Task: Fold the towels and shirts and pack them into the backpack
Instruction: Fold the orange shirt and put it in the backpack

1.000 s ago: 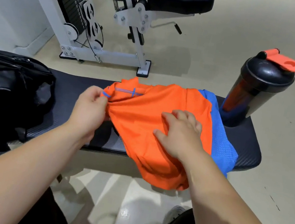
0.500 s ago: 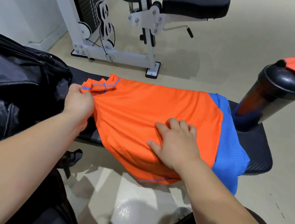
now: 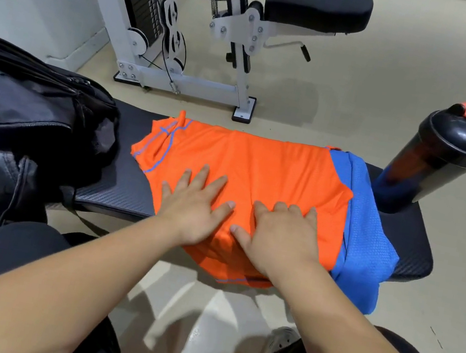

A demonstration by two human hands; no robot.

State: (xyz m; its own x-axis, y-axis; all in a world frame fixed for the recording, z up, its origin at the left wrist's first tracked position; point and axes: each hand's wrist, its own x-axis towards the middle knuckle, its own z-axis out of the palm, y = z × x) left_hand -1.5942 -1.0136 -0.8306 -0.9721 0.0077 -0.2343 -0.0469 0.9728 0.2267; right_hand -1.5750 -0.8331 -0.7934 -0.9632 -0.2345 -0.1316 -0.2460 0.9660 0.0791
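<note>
An orange shirt (image 3: 258,165) with blue seams lies spread across the black bench (image 3: 117,190), its lower edge hanging over the near side. A blue mesh garment (image 3: 366,240) lies under it, showing at the right. My left hand (image 3: 191,209) presses flat on the orange shirt with fingers spread. My right hand (image 3: 280,234) rests beside it on the same shirt, its fingers bent a little at the knuckles. The black backpack (image 3: 27,115) stands open at the left end of the bench, with something pink inside.
A black shaker bottle (image 3: 443,160) with an orange flip lid stands at the bench's right end. Behind the bench is a white weight machine (image 3: 186,43) with a black padded seat. Beige floor surrounds the bench. My knees are below the bench edge.
My left hand let go of the shirt's sleeve end and moved right to lie flat next to my right hand. The shirt now lies flatter on the bench.
</note>
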